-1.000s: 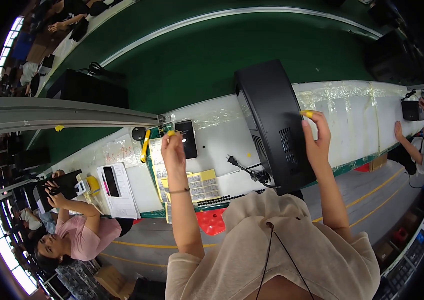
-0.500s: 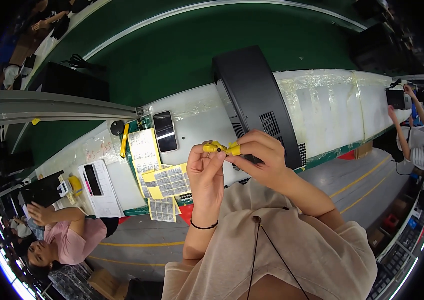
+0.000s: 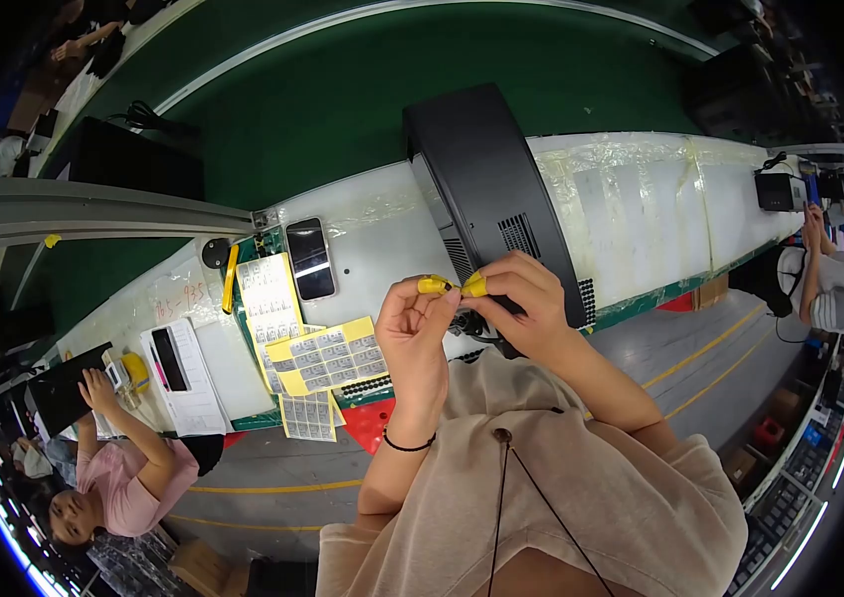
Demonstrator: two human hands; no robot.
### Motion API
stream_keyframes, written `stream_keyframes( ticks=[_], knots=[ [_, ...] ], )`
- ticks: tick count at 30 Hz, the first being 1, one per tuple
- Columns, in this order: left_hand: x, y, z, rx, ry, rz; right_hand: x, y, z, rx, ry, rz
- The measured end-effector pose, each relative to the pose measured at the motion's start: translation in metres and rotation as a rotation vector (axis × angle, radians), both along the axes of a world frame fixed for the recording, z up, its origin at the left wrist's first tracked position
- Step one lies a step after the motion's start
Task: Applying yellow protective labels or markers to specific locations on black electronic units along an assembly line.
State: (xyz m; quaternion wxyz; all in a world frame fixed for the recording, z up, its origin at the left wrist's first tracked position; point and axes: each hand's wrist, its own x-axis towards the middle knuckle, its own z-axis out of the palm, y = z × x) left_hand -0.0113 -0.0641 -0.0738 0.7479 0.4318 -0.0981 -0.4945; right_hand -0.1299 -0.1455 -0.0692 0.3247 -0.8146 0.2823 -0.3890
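My left hand and my right hand meet fingertip to fingertip over the table's near edge. Yellow coverings wrap the index fingertips of both. Between the pinched fingers shows a small black piece, too small to make out fully. Just beyond my right hand stands a large black casing with vent slots and a curved top. To the left of my left hand lie yellow-backed label sheets, overlapping one another. Strips of small black dots lie by the casing's near right side.
A phone, a yellow cutter and a round black disc lie left. A metal post crosses there. Further left, a person in pink handles a black box near papers. Another person sits at far right by a black box.
My fingertips have drawn closer together, and the black piece shows less. The view has shifted slightly. The left person's hand now rests on the black box; the right person's hands have left theirs.
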Motion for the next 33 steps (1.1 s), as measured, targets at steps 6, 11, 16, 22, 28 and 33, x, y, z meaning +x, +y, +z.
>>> stream_keyframes(
  ticks=[6, 11, 16, 22, 28, 33],
  knots=[
    [0.0, -0.005, -0.015, 0.046, 0.003, 0.028, 0.0, -0.015, -0.015, 0.077, 0.049, 0.06],
    [0.009, -0.001, -0.026, 0.076, 0.022, 0.062, -0.006, -0.054, -0.028, -0.038, 0.232, -0.07],
    [0.017, 0.007, -0.032, 0.095, 0.002, 0.07, -0.008, -0.066, -0.036, -0.263, 0.467, 0.004],
    [0.024, 0.012, -0.033, 0.091, 0.011, 0.101, -0.001, -0.068, -0.026, -0.372, 0.575, 0.038],
    [0.028, 0.014, -0.034, 0.09, 0.015, 0.11, 0.01, -0.07, -0.017, -0.491, 0.862, 0.114],
    [0.031, 0.017, -0.033, 0.087, 0.013, 0.123, 0.02, -0.077, -0.011, -0.429, 1.031, 0.14]
  ],
)
